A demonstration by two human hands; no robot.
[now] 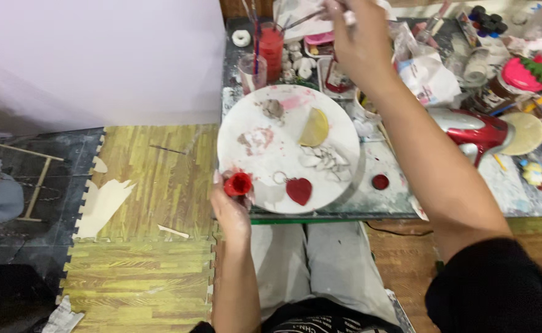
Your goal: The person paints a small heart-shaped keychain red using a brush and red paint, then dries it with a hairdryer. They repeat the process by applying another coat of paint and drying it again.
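My left hand (230,206) grips a small red paint pot (239,184) at the near left rim of a round white plate (264,163). On the plate lie a red heart-shaped piece with a key ring (298,190), a yellow semicircular piece (315,127), several white petal shapes (323,159) and smears of paint. My right hand (358,37) reaches to the back of the table and holds a thin brush (305,18) near a red jar of brushes (271,46).
A red and silver hair dryer (474,131) lies right of the plate. A red lid (380,182), a strawberry-shaped container (524,73), paint pots (488,20) and crumpled wrappers (428,77) crowd the table. Wood-pattern foam mats (141,203) cover the floor on the left.
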